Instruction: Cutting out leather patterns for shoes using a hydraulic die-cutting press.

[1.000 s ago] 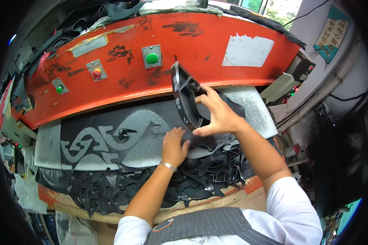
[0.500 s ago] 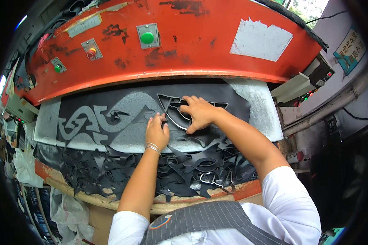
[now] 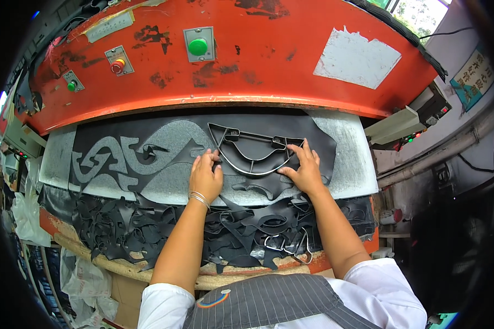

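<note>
Both forearms reach forward from white sleeves (image 3: 381,285), on either side of a striped apron (image 3: 258,299). At lower left a pale plastic bag (image 3: 88,277) sags, its contents hard to make out; another bag (image 3: 30,214) hangs just beyond it. Dark scraps (image 3: 121,222) heap along the near edge of the table, with thin metal loops (image 3: 304,249) among them.

Past the heap, the left hand (image 3: 206,175) is palm down, fingers loosely bent and not closed, tips at the left side of a metal cutter (image 3: 252,169). The right hand (image 3: 306,170) spreads thumb and fingers about the cutter's right end, touching it; whether it grips firmly I cannot tell. The crescent-shaped cutter lies on a black sheet (image 3: 175,118), right of the cut-out shapes. Behind stands a red machine (image 3: 269,77) with a green button (image 3: 197,47).
</note>
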The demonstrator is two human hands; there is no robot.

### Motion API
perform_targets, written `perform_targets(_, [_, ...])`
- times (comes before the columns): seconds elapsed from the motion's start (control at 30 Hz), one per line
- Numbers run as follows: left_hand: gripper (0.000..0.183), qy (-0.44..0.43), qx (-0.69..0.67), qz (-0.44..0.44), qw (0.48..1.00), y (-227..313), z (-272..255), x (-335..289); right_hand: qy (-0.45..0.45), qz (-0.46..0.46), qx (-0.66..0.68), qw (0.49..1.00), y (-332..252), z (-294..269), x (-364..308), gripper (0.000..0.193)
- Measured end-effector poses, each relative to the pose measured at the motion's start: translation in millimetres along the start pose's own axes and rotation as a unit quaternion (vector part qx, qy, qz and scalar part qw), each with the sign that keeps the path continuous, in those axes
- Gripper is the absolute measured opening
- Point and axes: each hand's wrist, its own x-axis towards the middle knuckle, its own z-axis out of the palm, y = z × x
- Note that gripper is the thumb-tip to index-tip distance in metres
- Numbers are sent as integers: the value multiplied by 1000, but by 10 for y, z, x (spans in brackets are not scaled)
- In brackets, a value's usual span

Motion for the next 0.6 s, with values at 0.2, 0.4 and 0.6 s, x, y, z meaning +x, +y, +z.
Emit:
perform_targets(0.2, [22, -20, -24, -18, 999, -43, -49, 45, 54, 10, -5, 998, -71, 95, 60, 63])
perform_targets(0.4, [23, -25, -23, 12, 999, -150, -101, 135, 64, -10, -18, 998, -75, 136, 151, 61])
perform_targets(0.6, [35, -75, -32, 27, 996, -238, -168, 52, 26, 4, -51, 998, -165, 20, 34, 72])
